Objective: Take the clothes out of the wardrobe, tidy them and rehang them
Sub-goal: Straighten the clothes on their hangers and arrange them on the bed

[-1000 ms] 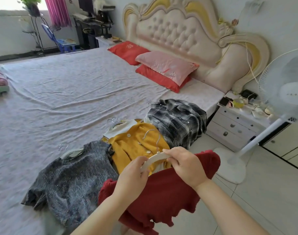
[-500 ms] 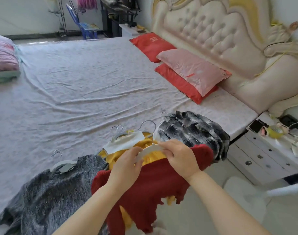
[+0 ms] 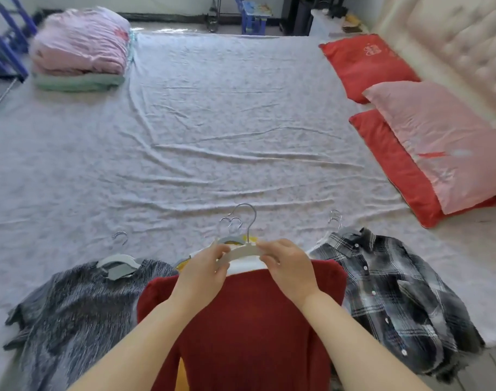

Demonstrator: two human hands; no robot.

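Note:
A dark red knit top (image 3: pixel 249 320) hangs on a white hanger (image 3: pixel 242 251) with a metal hook, held over the near edge of the bed. My left hand (image 3: pixel 205 270) grips the hanger's left shoulder and my right hand (image 3: pixel 287 266) grips its right shoulder. Underneath lies a yellow cardigan (image 3: pixel 182 265), mostly hidden by the red top. A grey knit top (image 3: pixel 71 311) on a grey hanger lies to the left. To the right, a black-and-white plaid shirt (image 3: pixel 393 294) lies on its hanger.
The bed sheet (image 3: pixel 213 136) stretches away, wrinkled. Folded pink and green bedding (image 3: pixel 80 52) sits at the far left corner. Red and pink pillows (image 3: pixel 427 136) lie along the padded headboard (image 3: pixel 466 32) on the right. A blue chair (image 3: pixel 252 15) stands beyond the bed.
The view has swung left and down, away from the nightstand and fan. Both hands have carried the red top on its hanger over the yellow cardigan, squarely between the grey top and the plaid shirt.

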